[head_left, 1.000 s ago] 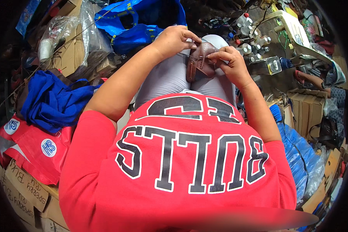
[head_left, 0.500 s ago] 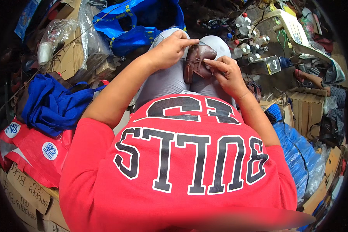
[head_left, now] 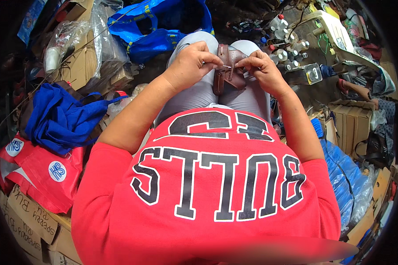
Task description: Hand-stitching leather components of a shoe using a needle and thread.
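Observation:
A brown leather shoe upper rests across my thighs, with stitching and small eyelets along its edges. My left hand is closed in a pinch at its left side. Between the thumb and forefinger sits a thin, light strand, stretching over the leather. My right hand is also pinched, fingertips close to the upper's right side. Whatever it holds is too small to make out. Part of the upper's lower end lies in shadow between my legs.
Ahead of my knees lies a blue bag. Several small bottles and a clear container stand to the right, near a pale plastic chair. Blue cloth and a red bag are on the left; cardboard stacks on the right.
My left hand has moved down from the upper's top edge to pinch the strand. My right hand has shifted up and slightly right, off the leather's middle. The upper has turned a little.

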{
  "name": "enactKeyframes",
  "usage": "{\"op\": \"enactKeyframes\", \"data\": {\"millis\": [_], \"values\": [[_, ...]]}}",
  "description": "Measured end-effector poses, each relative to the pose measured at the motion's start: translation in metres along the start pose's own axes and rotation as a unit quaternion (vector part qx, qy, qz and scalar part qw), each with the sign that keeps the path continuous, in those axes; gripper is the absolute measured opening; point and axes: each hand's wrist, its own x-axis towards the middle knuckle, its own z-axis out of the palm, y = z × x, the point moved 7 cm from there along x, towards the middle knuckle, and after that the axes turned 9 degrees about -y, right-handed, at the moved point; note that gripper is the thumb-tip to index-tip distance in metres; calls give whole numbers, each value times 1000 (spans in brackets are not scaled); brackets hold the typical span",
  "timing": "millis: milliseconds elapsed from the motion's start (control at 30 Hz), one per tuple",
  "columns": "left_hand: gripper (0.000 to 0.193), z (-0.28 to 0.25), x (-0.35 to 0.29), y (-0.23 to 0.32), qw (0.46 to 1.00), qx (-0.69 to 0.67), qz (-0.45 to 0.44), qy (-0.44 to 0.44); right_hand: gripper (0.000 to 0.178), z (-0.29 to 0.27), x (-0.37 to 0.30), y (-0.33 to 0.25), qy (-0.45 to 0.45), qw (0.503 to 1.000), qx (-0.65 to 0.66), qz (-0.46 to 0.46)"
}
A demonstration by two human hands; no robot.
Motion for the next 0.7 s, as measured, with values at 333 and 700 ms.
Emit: {"op": "enactKeyframes", "data": {"millis": [333,700], "values": [[21,4,2,6,999,21,25,-27,48,2,0,8,-10,999,36,2],[22,5,-1,12,990,88,114,-11,42,4,-2,8,-33,999,43,-4]]}}
